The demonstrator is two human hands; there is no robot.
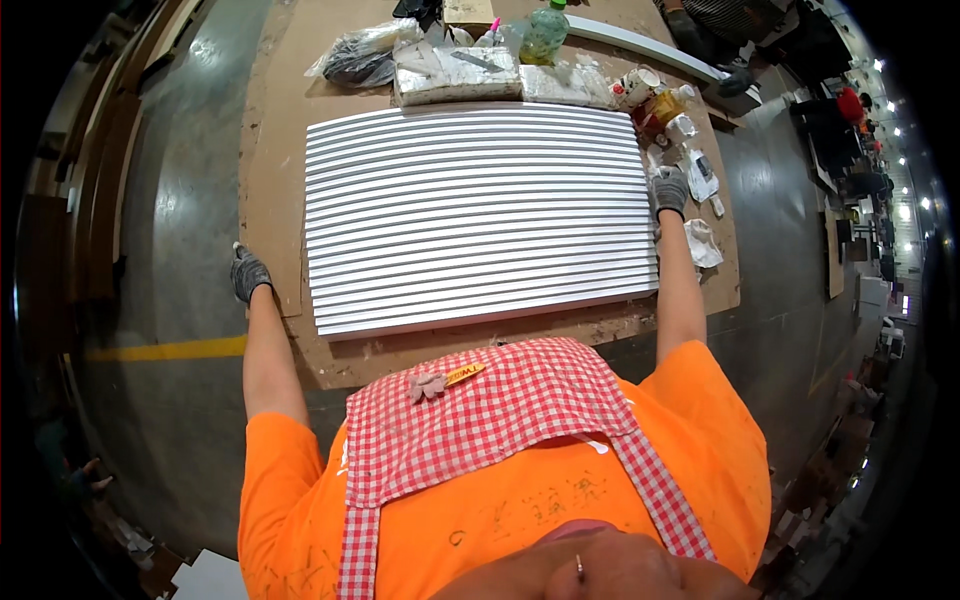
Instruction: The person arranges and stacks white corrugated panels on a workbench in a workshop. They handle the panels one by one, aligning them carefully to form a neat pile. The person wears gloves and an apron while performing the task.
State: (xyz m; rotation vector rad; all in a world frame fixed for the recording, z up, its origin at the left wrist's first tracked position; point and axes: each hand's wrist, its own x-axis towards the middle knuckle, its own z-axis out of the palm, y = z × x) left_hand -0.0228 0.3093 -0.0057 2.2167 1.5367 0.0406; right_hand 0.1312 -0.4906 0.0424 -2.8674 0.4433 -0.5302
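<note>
A broad set of long white ridged strips (480, 215) lies side by side on the brown, cardboard-like tabletop (275, 150) in front of me. My left hand (250, 273), in a dark grey knit glove, is beside the table's left edge, well apart from the strips. Its fingers look loosely bent and apart, and I see nothing in them. At the right ends of the strips is my right hand (669, 190), gloved in grey, with its fingers curled in. What those fingers hold, if anything, is hidden.
Along the far side stand white-smeared blocks (455, 75), a clear plastic bag (365, 55) and a green bottle (544, 35). A container of amber liquid (660, 108) and crumpled white wipes (703, 243) sit at right. A long white bar (640, 45) lies at the back.
</note>
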